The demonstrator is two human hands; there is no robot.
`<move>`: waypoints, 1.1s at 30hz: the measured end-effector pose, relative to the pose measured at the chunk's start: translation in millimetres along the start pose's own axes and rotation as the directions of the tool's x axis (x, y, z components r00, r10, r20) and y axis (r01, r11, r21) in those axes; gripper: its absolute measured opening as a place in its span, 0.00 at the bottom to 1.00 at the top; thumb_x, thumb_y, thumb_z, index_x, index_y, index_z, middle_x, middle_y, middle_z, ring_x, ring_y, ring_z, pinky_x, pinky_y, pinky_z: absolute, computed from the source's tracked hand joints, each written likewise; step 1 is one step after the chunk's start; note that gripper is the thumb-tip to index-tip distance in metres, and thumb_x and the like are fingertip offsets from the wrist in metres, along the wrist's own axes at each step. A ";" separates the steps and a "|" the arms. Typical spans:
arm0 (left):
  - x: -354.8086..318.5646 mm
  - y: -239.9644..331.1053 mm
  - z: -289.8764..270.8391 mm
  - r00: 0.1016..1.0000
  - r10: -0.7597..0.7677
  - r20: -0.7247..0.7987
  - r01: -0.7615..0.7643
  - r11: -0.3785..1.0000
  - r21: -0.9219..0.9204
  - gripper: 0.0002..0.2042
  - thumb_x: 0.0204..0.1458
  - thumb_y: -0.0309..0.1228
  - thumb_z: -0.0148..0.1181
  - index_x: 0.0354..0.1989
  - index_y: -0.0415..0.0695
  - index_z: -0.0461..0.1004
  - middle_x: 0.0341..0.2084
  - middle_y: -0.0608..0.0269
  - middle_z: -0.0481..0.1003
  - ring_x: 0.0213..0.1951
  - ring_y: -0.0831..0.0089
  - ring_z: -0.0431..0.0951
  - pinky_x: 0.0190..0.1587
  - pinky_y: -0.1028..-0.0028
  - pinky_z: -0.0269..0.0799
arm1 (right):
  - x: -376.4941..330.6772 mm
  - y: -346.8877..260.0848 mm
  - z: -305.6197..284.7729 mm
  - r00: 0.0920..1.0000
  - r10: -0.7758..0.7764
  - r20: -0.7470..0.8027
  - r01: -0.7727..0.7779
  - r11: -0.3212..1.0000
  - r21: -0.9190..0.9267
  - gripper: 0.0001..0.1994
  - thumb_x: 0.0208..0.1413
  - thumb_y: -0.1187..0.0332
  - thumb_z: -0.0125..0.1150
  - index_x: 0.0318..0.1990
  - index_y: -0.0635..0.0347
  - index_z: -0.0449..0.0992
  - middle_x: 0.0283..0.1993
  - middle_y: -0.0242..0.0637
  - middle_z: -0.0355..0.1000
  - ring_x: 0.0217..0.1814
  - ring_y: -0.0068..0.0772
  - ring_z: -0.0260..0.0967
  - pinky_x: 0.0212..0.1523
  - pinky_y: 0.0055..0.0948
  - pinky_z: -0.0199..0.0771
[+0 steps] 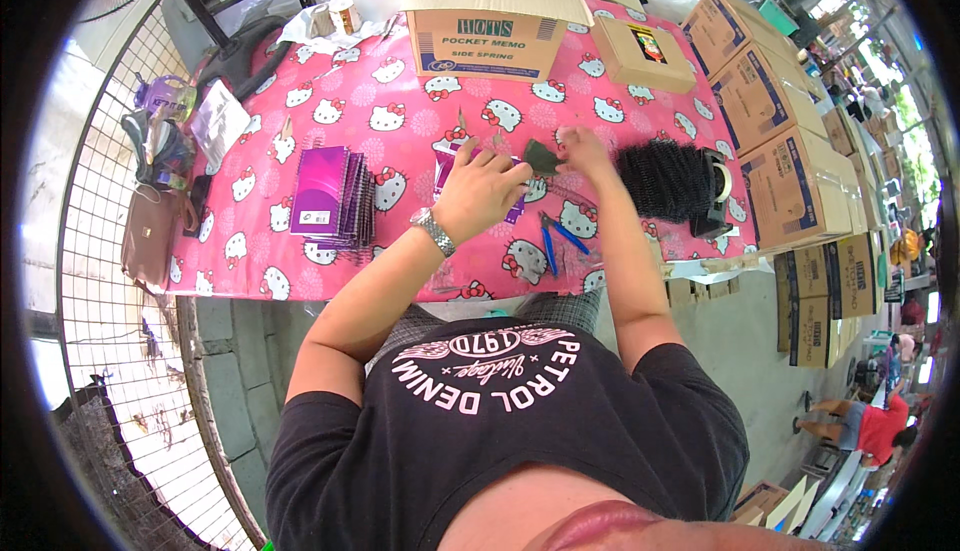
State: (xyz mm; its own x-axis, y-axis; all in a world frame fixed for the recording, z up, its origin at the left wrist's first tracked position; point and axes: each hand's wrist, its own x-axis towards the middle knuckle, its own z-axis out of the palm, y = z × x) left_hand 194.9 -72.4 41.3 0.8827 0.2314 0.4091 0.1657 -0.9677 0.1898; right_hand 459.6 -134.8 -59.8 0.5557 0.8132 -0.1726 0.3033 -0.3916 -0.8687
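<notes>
Pressing a purple notebook (pixel 452 173), left hand (pixel 483 191) lies flat; right hand (pixel 580 146) pinches a dark-green card (pixel 541 158) before the tan carton (pixel 490 31).

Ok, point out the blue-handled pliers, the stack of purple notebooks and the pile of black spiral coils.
Blue-handled pliers (pixel 556 241): head view, on the handles.
Stack of purple notebooks (pixel 322 191): head view, on the top cover.
Pile of black spiral coils (pixel 662 179): head view, middle of the pile.

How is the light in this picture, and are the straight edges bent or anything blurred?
Head view: bright, even daylight, only soft shadows; the far right rim is overexposed. The fisheye bends the wire fence and the stacked cartons toward the rim. The left hand and right hand on the pink tablecloth look sharp.
</notes>
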 end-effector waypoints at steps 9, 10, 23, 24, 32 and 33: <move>-21.7 -7.0 2.2 0.975 -0.159 -0.152 0.164 0.986 0.018 0.12 0.54 0.45 0.57 0.42 0.54 0.74 0.43 0.67 0.72 0.55 0.60 0.67 0.63 0.30 0.39 | -19.3 15.8 72.5 0.780 -0.616 -0.110 0.295 0.517 -0.803 0.23 0.50 0.52 0.65 0.50 0.52 0.73 0.48 0.47 0.70 0.55 0.53 0.63 0.55 0.52 0.64; -21.2 -6.5 1.9 0.969 -0.198 -0.150 0.206 0.978 0.041 0.13 0.54 0.46 0.58 0.41 0.54 0.75 0.43 0.67 0.72 0.55 0.59 0.66 0.61 0.28 0.40 | -19.7 22.3 60.3 0.704 -0.707 -0.064 0.363 0.437 -0.823 0.21 0.50 0.53 0.66 0.49 0.51 0.74 0.47 0.46 0.70 0.54 0.52 0.64 0.54 0.51 0.65; -4.4 -15.9 4.3 0.973 -0.209 -0.095 0.202 0.976 -0.079 0.19 0.45 0.50 0.66 0.38 0.50 0.75 0.37 0.68 0.70 0.50 0.63 0.68 0.55 0.41 0.56 | -88.4 -72.8 -22.8 0.825 -0.467 0.318 0.219 0.783 0.582 0.16 0.58 0.73 0.56 0.54 0.68 0.74 0.48 0.36 0.75 0.49 0.26 0.70 0.55 0.29 0.67; -6.5 -13.4 5.7 0.970 -0.225 -0.094 0.217 0.972 -0.089 0.19 0.45 0.50 0.66 0.38 0.50 0.75 0.37 0.68 0.70 0.50 0.63 0.68 0.55 0.41 0.56 | -90.6 -75.3 -21.7 0.832 -0.434 0.347 0.230 0.838 0.495 0.16 0.57 0.73 0.56 0.53 0.68 0.74 0.48 0.36 0.75 0.50 0.26 0.70 0.55 0.29 0.67; 1.5 -16.2 7.5 0.963 -0.269 -0.019 0.268 0.961 -0.064 0.21 0.46 0.50 0.65 0.42 0.50 0.75 0.40 0.66 0.71 0.53 0.62 0.67 0.54 0.42 0.56 | -69.4 -58.9 -15.3 0.876 -0.445 0.187 0.377 0.872 0.312 0.18 0.56 0.69 0.61 0.53 0.67 0.74 0.53 0.43 0.73 0.54 0.32 0.70 0.56 0.30 0.67; 4.7 -16.6 5.8 0.961 -0.275 -0.008 0.274 0.960 -0.057 0.21 0.46 0.50 0.65 0.43 0.50 0.75 0.40 0.66 0.71 0.53 0.62 0.67 0.54 0.42 0.56 | -55.7 -44.6 -9.6 0.908 -0.401 0.123 0.406 0.914 -0.018 0.19 0.56 0.68 0.61 0.53 0.66 0.74 0.54 0.44 0.73 0.55 0.33 0.70 0.57 0.30 0.67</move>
State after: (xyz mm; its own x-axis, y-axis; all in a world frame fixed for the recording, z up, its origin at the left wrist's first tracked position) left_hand 198.9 -55.9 34.9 0.7996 0.4893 0.3481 0.3761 -0.8600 0.3449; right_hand 422.5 -166.8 -7.0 0.2880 0.9482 0.1343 0.5164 -0.0356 -0.8556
